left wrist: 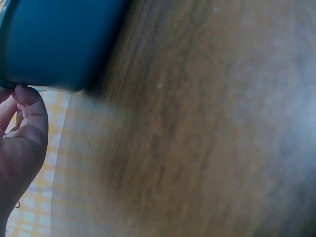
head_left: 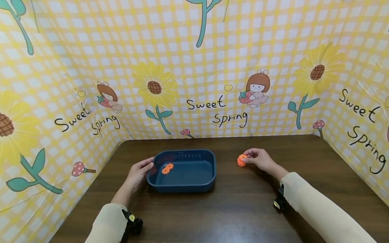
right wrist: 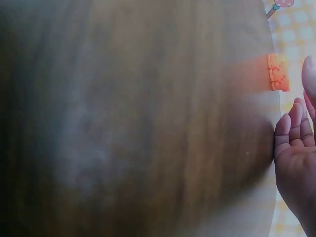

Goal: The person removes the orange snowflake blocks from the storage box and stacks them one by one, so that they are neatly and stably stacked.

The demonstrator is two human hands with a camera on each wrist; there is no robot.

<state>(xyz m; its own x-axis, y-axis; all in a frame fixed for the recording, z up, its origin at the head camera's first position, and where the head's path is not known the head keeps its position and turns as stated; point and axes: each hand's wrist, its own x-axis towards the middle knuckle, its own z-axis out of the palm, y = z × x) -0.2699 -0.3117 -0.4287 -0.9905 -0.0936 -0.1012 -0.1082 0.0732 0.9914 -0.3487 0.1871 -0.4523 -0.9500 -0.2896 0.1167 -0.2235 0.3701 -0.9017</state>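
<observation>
At the left end of a dark blue rectangular plastic basin (head_left: 182, 188), my left hand (head_left: 137, 173) grips the rim between thumb and fingers. Its thumb also shows against the basin's blue wall (left wrist: 54, 47) in the left wrist view. Inside the basin, toward the left, lie orange flower-shaped plastic pieces (head_left: 167, 168). My right hand (head_left: 262, 160) is over a small stack of similar orange pieces (head_left: 241, 161) on the table. In the right wrist view, a gap separates the visible thumb from the stack (right wrist: 277, 73); its index finger is largely hidden there.
Both hands are over a brown wood-grain table (head_left: 237, 209). Yellow checked cloth (head_left: 206, 77) with flowers and lettering rises behind it and along both sides. Dark wrist cameras hang below the left cuff (head_left: 109, 216) and the right cuff (head_left: 294, 185).
</observation>
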